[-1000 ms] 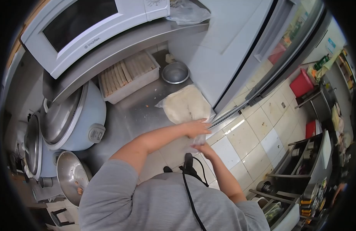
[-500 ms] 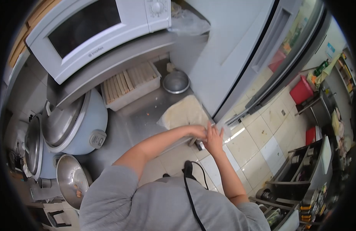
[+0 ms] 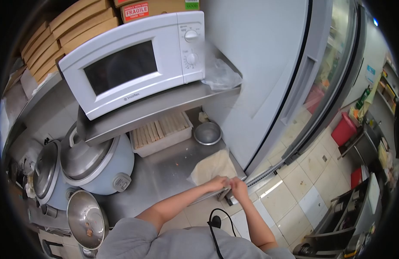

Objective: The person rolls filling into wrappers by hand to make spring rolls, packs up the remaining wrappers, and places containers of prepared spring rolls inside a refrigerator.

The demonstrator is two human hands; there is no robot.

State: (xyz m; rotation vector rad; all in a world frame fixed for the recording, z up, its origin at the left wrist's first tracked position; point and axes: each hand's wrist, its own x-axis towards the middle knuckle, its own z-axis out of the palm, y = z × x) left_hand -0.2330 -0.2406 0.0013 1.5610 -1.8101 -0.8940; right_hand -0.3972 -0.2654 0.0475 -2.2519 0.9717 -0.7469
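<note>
1. While left hand (image 3: 217, 183) and right hand (image 3: 239, 190) nearly meet at the counter's near edge, fingers of both are drawn together; can't tell what's pinched.
2. Clear plastic bag (image 3: 214, 167) with pale flat contents lies on steel counter (image 3: 165, 172), right by left hand.
3. Lower left: metal bowl (image 3: 86, 220), food scraps inside; rice cooker (image 3: 106, 166) beyond.
4. Behind bag: small metal bowl (image 3: 207, 133), white tub (image 3: 162, 146) of pale rolls.
5. Upper left: microwave (image 3: 121, 67) on metal shelf.
</note>
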